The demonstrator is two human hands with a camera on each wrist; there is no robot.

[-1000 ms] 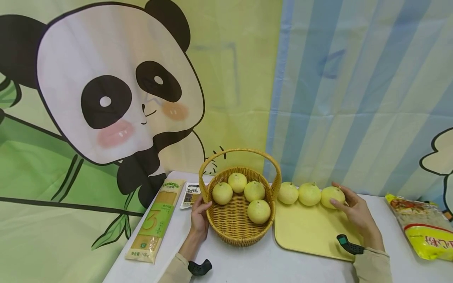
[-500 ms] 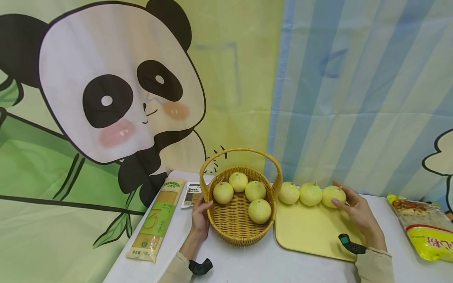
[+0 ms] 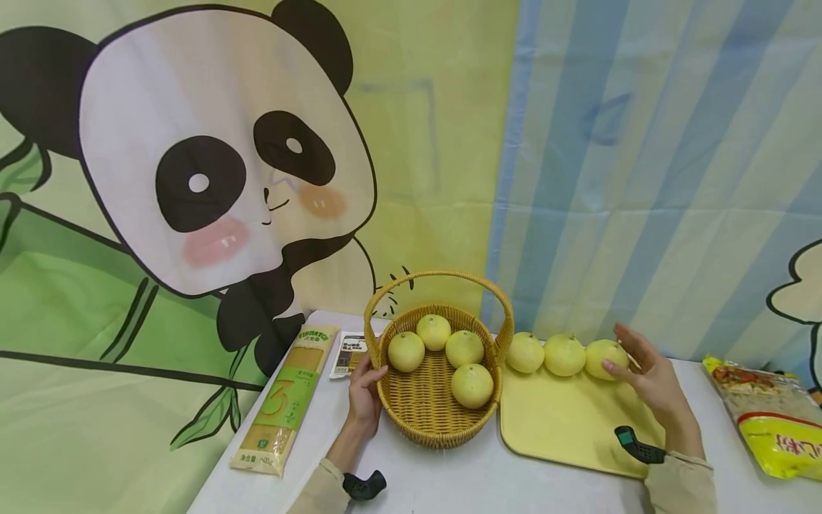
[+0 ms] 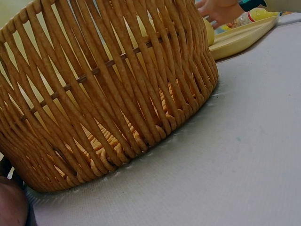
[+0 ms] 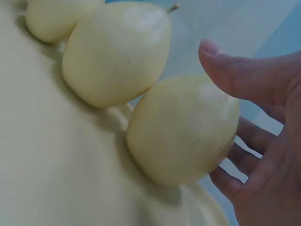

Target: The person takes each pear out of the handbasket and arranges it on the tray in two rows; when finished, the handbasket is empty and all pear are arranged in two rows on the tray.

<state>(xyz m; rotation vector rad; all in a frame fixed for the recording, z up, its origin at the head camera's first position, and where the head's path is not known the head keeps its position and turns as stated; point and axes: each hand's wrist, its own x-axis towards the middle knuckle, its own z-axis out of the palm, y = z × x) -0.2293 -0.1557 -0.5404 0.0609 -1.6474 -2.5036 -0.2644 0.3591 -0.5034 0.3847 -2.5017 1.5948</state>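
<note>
In the head view my left hand (image 3: 364, 396) grips the left side of a round wicker basket (image 3: 438, 428), thumb over its rim. Several pale yellow melons (image 3: 472, 385) lie inside it. To the right, three more melons stand in a row along the back of a yellow tray (image 3: 565, 428). My right hand (image 3: 658, 385) is at the rightmost melon (image 3: 604, 358), with fingers spread. In the right wrist view the raised thumb (image 5: 235, 73) overlaps the top of that melon and the other fingers reach behind it. The left wrist view shows the basket's woven side (image 4: 113, 84) resting on the table.
A long noodle packet (image 3: 285, 400) lies left of the basket, with a small white-and-brown packet (image 3: 349, 353) beside it. A yellow food bag (image 3: 770, 421) lies at the far right. A printed panda curtain (image 3: 437, 143) hangs right behind the table.
My right hand has loosened from the rightmost melon, its fingers spreading and drawing slightly right. The melon stays in the row. My left hand still holds the basket in place.
</note>
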